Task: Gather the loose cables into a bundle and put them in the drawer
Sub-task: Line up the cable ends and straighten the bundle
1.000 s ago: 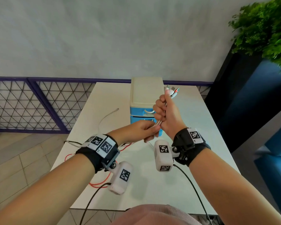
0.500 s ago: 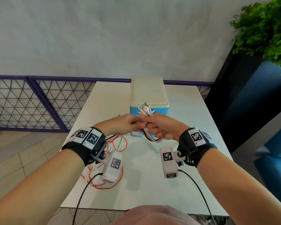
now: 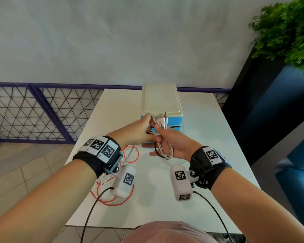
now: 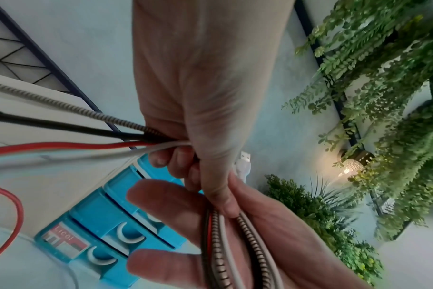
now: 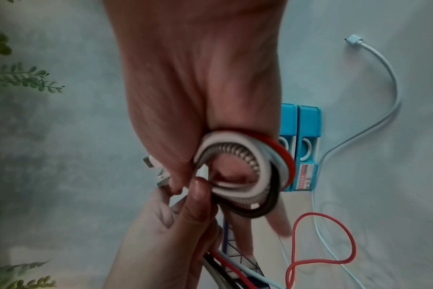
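Several cables (braided, black, red, white) run together as one bundle [image 3: 164, 148], looped round the fingers of my right hand [image 3: 167, 142]. Its thumb pinches the plug ends [image 3: 161, 120], which stick up in front of the drawer unit [image 3: 161, 100]. The right wrist view shows the coil [image 5: 247, 176] wrapped round those fingers. My left hand [image 3: 144, 130] grips the trailing strands [image 4: 126, 140] just left of the coil, and touches my right hand [image 4: 185, 234]. The blue drawers [image 4: 99, 234] are closed. The cables' slack, red [image 3: 130, 155] and white [image 5: 383, 78], lies on the table.
The white table [image 3: 209, 137] carries the cream-topped drawer unit at its far middle. More red slack [image 3: 112, 200] curls near the table's front left edge. A purple mesh railing [image 3: 33, 111] stands to the left, a dark planter with a green plant [image 3: 288, 32] to the right.
Both hands came down from in front of the drawer top. My left hand has carried the strands round my right hand's fingers, forming a loop. The red slack slid closer on the table.
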`<state>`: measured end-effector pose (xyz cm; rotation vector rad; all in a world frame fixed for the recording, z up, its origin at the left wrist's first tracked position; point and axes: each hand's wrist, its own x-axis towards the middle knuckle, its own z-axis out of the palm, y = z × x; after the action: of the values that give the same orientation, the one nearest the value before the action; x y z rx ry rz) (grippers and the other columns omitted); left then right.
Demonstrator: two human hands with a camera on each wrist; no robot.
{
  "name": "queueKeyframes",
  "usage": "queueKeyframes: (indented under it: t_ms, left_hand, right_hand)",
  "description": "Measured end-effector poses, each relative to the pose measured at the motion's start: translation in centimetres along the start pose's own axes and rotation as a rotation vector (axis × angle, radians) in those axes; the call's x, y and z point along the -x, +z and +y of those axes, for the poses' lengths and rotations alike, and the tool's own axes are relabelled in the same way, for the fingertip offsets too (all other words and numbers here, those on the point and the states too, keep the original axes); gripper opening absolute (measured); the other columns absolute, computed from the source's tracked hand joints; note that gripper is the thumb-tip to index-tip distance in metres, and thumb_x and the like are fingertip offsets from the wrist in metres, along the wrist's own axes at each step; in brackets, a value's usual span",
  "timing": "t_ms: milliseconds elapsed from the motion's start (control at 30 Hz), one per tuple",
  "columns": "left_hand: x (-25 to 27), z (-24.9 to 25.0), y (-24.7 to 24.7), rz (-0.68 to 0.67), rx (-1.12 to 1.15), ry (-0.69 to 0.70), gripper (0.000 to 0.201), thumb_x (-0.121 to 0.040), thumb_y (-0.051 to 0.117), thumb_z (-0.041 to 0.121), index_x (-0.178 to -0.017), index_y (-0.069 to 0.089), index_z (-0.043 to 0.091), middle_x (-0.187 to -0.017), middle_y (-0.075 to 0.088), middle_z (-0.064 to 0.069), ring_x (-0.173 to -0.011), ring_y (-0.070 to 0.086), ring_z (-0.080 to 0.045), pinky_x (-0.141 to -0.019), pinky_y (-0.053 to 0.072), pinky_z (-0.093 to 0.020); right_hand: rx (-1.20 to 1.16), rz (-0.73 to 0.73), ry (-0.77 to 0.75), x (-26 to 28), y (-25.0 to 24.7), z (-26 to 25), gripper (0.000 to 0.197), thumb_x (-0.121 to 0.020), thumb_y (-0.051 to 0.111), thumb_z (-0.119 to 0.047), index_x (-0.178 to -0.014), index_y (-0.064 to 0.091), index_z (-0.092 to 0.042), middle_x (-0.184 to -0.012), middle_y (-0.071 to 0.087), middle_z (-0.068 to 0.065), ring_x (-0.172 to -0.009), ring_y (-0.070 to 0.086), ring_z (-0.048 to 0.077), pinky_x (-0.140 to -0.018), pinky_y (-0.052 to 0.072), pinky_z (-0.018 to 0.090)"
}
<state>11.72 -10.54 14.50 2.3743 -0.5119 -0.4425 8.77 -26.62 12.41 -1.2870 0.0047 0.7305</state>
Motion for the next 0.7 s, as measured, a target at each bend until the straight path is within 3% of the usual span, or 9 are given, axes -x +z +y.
queueKeyframes:
  t_ms: [67,133,200,267,367,433,500,600,700]
  left_hand:
    - [0.1,0.3,0.2,0.041,-0.045,0.008,0.074,-0.071,0.077,0.044,-0.121,0.03,0.016,-0.105,0.064,-0.005,-0.093,0.064,-0.02,-0.082,0.053,-0.043]
    - [-0.1,0.3,0.5,0.036,-0.027,0.004,0.078,-0.071,0.078,0.04,-0.122,0.026,0.013,-0.098,0.065,-0.006,-0.08,0.064,-0.015,-0.072,0.056,-0.035]
    - [-0.2,0.4,0.7,0.026,0.046,-0.038,0.073,-0.072,0.079,0.034,-0.119,0.028,0.011,-0.084,0.063,-0.005,-0.062,0.057,-0.013,-0.053,0.05,-0.027]
    - [-0.2,0.4,0.7,0.002,0.221,-0.08,0.072,-0.07,0.081,0.032,-0.118,0.032,0.008,-0.079,0.061,-0.006,-0.06,0.056,-0.015,-0.049,0.047,-0.027]
    - [0.2,0.1,0.3,-0.06,0.484,-0.171,0.055,-0.076,0.077,0.029,-0.112,0.041,0.009,-0.074,0.057,-0.005,-0.056,0.054,-0.013,-0.053,0.048,-0.025]
    - [0.8,-0.6,-0.3,-0.175,0.655,-0.258,0.038,-0.086,0.066,0.029,-0.107,0.041,0.01,-0.06,0.049,0.0,-0.052,0.047,-0.012,-0.06,0.044,-0.026]
    - [1.7,-1.3,-1.0,-0.326,0.781,-0.302,0.036,-0.091,0.05,0.042,-0.103,0.046,0.009,-0.053,0.039,0.002,-0.048,0.039,-0.012,-0.059,0.036,-0.026]
    - [2.2,-1.8,-1.5,-0.414,0.882,-0.348,0.049,-0.092,0.035,0.057,-0.083,0.053,0.012,-0.051,0.03,0.005,-0.044,0.031,-0.01,-0.051,0.031,-0.021]
    - [1.7,-1.9,-1.5,-0.32,0.888,-0.314,0.042,-0.097,0.034,0.049,-0.073,0.047,0.017,-0.05,0.026,0.008,-0.041,0.024,-0.007,-0.046,0.024,-0.019]
  right_hand:
    - [-0.013,-0.035,0.029,0.0,0.1,0.2,0.047,-0.102,0.036,-0.041,-0.12,0.05,0.001,-0.112,0.061,0.028,-0.087,0.073,0.023,-0.075,0.058,0.036]
    - [0.013,-0.053,0.047,0.2,0.1,0.0,0.039,-0.103,0.037,-0.037,-0.088,0.051,-0.004,-0.091,0.064,0.02,-0.052,0.058,0.011,-0.052,0.051,0.022]
    - [0.067,-0.059,0.041,0.4,0.0,-0.4,0.045,-0.103,0.039,-0.035,-0.066,0.052,-0.014,-0.076,0.054,0.012,-0.041,0.035,0.005,-0.043,0.036,0.015]
    - [0.121,-0.077,0.023,0.5,-0.1,-0.9,0.053,-0.103,0.039,-0.035,-0.055,0.055,-0.019,-0.068,0.048,0.006,-0.04,0.028,0.003,-0.042,0.029,0.014]
    - [0.189,-0.035,0.009,0.7,-0.2,-1.8,0.034,-0.102,0.044,-0.033,-0.072,0.053,-0.018,-0.059,0.048,0.001,-0.039,0.029,0.004,-0.041,0.029,0.015]
    - [0.194,-0.028,-0.023,0.7,-0.7,-2.1,0.021,-0.103,0.043,-0.031,-0.105,0.061,-0.023,-0.058,0.046,-0.001,-0.04,0.029,0.005,-0.042,0.029,0.016]
    - [0.179,-0.031,-0.057,0.7,-1.4,-2.1,0.031,-0.104,0.04,-0.03,-0.133,0.051,-0.031,-0.059,0.044,-0.003,-0.042,0.028,0.005,-0.043,0.03,0.016]
    - [0.203,0.003,-0.095,0.6,-1.7,-2.1,0.035,-0.104,0.039,-0.031,-0.138,0.047,-0.028,-0.059,0.044,-0.002,-0.043,0.028,0.006,-0.044,0.031,0.017]
    - [0.203,0.052,-0.108,0.5,-1.0,-2.2,0.035,-0.102,0.04,-0.035,-0.127,0.054,-0.013,-0.062,0.051,-0.001,-0.045,0.031,0.007,-0.045,0.033,0.018]
